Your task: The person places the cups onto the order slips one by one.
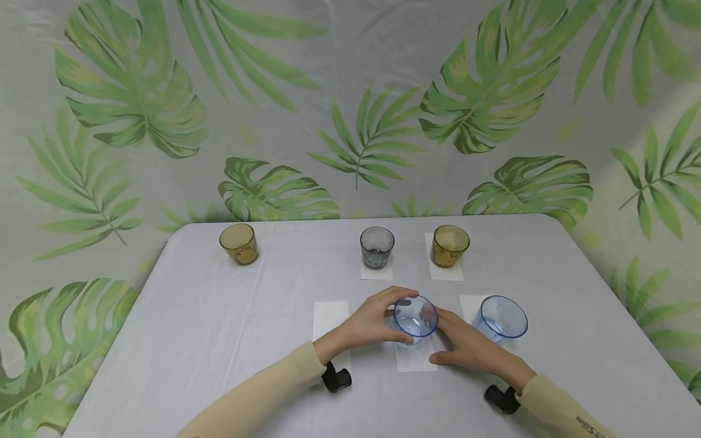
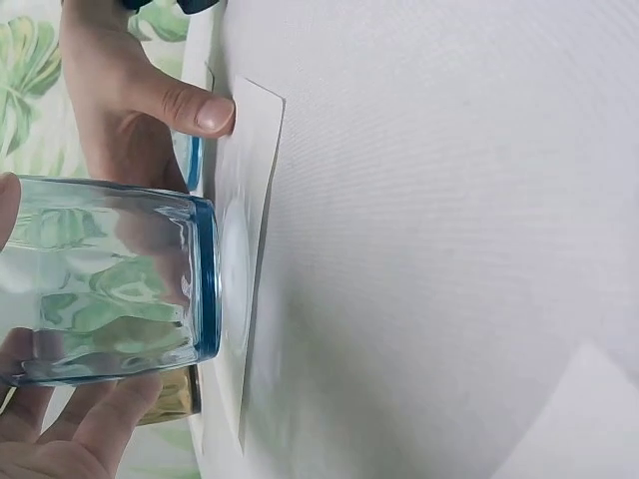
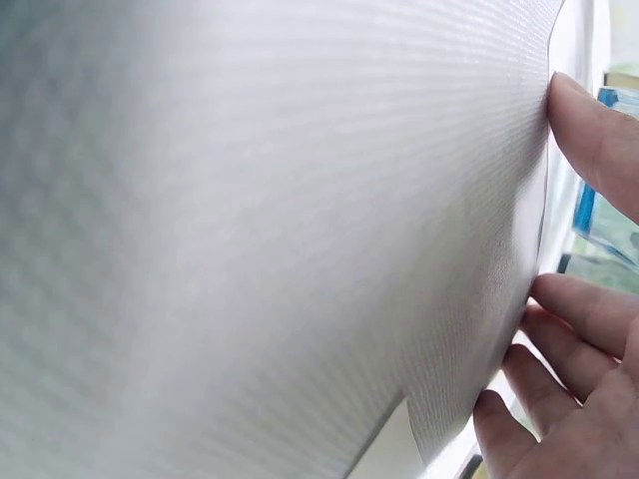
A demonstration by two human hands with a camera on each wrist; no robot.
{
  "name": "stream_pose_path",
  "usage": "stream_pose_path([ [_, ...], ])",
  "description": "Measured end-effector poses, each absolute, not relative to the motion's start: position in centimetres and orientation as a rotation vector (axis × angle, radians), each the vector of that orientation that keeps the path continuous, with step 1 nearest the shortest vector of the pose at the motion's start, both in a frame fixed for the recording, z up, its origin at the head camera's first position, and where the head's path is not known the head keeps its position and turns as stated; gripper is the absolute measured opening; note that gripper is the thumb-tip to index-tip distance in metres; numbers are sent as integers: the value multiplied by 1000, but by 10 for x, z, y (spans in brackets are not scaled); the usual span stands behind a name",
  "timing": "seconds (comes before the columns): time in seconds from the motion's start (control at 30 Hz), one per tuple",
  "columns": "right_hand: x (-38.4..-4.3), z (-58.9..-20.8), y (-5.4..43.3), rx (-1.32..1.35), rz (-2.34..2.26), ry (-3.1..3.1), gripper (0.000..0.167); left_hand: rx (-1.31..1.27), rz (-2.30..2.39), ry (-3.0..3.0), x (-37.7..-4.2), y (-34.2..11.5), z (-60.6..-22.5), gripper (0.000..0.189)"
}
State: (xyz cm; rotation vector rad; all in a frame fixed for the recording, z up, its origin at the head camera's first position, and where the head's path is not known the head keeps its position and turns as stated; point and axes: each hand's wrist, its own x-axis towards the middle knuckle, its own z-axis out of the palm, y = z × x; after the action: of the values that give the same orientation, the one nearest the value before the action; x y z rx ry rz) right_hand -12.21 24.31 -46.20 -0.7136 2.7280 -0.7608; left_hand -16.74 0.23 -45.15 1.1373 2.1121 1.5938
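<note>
My left hand (image 1: 368,321) holds a clear blue drinking glass (image 1: 416,319) upright, thumb on the near side and fingers round the far side. In the left wrist view, the glass's thick blue base (image 2: 208,279) hangs slightly above a white paper sheet (image 2: 262,150). My right hand (image 1: 470,345) is just right of that glass. Its thumb (image 3: 594,140) and fingertips rest along the paper's edge on the table, and it grips no glass. Another blue glass (image 1: 504,319) stands behind the right hand, on its own paper sheet.
Farther back, a grey glass (image 1: 376,248) and an amber glass (image 1: 450,246) stand on white sheets. Another amber glass (image 1: 240,244) stands at the table's back left. A bare sheet (image 1: 330,313) lies partly under the left forearm. Leaf-patterned cloth (image 1: 361,140) hangs behind the table.
</note>
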Motion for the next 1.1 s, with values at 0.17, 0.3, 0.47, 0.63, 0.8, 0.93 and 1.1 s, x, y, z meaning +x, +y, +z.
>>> stream_pose_path([
  [0.17,-122,-463,244,-723,-760,2738,87,1143,1568,2130,-167,5,-453,78],
  [0.3,-123,-463,244,-713,-764,2731,87,1142,1560,2137,-167,5,-454,78],
  [0.47,-122,-462,243,-701,-762,2725,89,1155,1563,2138,-168,6,-457,78],
  [0.63,-122,-462,243,-703,-781,2723,89,1145,1538,2149,-169,7,-462,79],
  [0.8,-121,-462,243,-682,-806,2707,89,1166,1510,2168,-170,6,-464,80],
  [0.93,-121,-460,242,-677,-815,2694,88,1198,1451,2231,-170,5,-463,81],
  [1.1,-121,-459,241,-648,-836,2690,89,1215,1455,2244,-170,2,-462,86],
])
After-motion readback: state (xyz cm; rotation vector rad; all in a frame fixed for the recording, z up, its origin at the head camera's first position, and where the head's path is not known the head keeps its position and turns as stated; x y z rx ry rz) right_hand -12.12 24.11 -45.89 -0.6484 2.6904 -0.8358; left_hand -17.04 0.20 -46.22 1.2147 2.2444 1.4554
